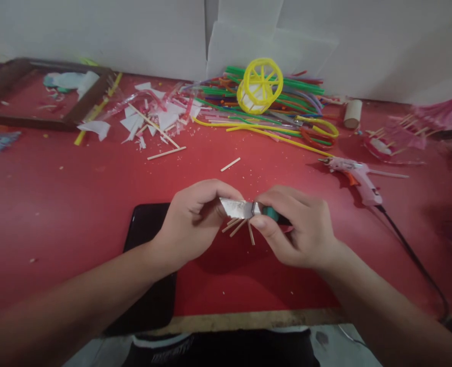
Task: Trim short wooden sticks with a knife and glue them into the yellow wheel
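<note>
My right hand [300,224] is closed round the green and black handle of a utility knife [236,208]. Its wide metal blade points left, and the tip reaches the fingers of my left hand [195,219]. Those fingers are curled together behind and beside the blade; whatever they pinch is hidden. Below the blade, several short wooden sticks [238,228] fan out over the red table. A single short stick [231,164] lies farther off, just beyond my hands.
A black phone-like slab [153,300] lies under my left forearm. Right of my hands rests a pink glue gun [357,178] with a cord. At the back are a yellow wheel-shaped craft piece [264,84], coloured pipe cleaners [302,104], paper scraps [168,117] and a brown frame [30,122].
</note>
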{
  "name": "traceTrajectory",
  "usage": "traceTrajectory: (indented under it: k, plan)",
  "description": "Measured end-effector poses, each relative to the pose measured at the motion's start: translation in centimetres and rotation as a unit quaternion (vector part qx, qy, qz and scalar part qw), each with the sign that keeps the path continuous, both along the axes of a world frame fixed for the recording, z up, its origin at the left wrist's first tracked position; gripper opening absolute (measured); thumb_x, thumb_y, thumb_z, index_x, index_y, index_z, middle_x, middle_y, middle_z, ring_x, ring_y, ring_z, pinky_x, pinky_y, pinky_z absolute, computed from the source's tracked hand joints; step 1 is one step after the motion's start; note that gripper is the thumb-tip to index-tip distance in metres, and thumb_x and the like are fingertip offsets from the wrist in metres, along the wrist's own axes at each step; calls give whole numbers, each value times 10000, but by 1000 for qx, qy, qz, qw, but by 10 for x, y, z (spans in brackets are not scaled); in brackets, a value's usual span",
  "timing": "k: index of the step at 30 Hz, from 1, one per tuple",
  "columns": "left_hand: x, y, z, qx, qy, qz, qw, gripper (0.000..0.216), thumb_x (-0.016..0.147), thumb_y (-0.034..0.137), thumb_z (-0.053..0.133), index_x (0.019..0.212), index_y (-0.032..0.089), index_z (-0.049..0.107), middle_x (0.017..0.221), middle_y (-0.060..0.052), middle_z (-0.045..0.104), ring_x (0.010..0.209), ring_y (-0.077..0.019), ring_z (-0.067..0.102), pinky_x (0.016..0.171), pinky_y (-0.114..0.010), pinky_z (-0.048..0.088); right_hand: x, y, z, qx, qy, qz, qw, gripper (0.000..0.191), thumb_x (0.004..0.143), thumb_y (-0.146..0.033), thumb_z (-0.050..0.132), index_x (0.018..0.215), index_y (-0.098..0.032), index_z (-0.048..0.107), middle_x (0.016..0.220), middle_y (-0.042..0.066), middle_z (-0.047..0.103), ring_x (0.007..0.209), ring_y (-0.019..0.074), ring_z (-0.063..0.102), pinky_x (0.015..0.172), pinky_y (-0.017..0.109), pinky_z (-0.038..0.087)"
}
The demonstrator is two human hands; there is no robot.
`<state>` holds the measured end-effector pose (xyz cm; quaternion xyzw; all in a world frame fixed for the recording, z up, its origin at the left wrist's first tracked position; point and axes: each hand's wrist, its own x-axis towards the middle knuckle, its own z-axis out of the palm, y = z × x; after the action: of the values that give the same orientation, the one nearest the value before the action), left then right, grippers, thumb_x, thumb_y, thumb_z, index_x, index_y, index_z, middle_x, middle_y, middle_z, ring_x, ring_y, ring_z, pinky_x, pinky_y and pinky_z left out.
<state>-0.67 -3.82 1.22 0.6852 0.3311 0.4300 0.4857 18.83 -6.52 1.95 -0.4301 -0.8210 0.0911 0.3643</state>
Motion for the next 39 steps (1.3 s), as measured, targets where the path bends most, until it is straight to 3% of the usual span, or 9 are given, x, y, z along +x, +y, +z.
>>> traceTrajectory:
  k: [4, 6, 11, 16, 24, 30, 39]
  plan:
    - [-3, -4, 4, 62, 5, -9, 998, 142, 875, 107, 591, 777, 197, 640, 718, -4, 660, 667, -116, 609, 656, -233, 499, 21, 9, -3, 39, -14, -107, 993, 181, 924, -320, 535, 838, -185, 618, 668, 9, 629, 578, 108, 544, 533, 244, 397]
    - [-2, -5, 4, 50, 0, 2, 999, 143, 891, 134, 585, 776, 192, 647, 703, -8, 664, 646, -113, 609, 631, -225, 503, 26, 9, -2, 31, 1, -164, 986, 186, 937, -311, 517, 845, -187, 620, 645, 3, 606, 565, 108, 533, 541, 250, 398]
    - [4, -2, -3, -10, -13, 34, 999, 32, 849, 184, 668, 849, 183, 700, 789, -21, 729, 686, -111, 662, 635, -189, 534, 8, -1, 1, 22, 23, -66, 997, 180, 940, -300, 505, 846, -169, 587, 664, 5, 593, 573, 91, 526, 532, 220, 400]
    - [4, -1, -7, -74, -46, 13, 996, 100, 775, 109, 699, 845, 179, 713, 786, -21, 739, 655, -117, 669, 606, -188, 543, -3, -5, -6, 25, -4, -4, 1000, 200, 934, -323, 507, 878, -150, 589, 683, 12, 584, 588, 105, 504, 529, 235, 400]
    - [3, 0, -10, -109, -88, -21, 990, 167, 748, 58, 678, 843, 192, 708, 723, -3, 711, 613, -120, 649, 573, -209, 529, -1, -6, -9, 38, -21, 1, 999, 211, 937, -335, 511, 900, -144, 590, 703, 23, 601, 599, 116, 511, 532, 246, 405]
    - [2, 0, -12, -98, -76, -13, 992, 190, 745, 36, 672, 847, 194, 703, 774, -3, 714, 655, -113, 650, 605, -204, 522, -2, -5, -8, 30, -22, -4, 999, 217, 934, -337, 517, 886, -141, 597, 703, 17, 600, 606, 112, 510, 531, 250, 395]
    - [4, 0, -6, -54, -46, -15, 997, 146, 757, 29, 661, 776, 174, 663, 673, 17, 663, 570, -89, 601, 535, -179, 492, -2, -6, -7, 25, -22, 4, 999, 214, 938, -336, 512, 888, -145, 594, 699, 15, 595, 606, 109, 504, 536, 244, 395]
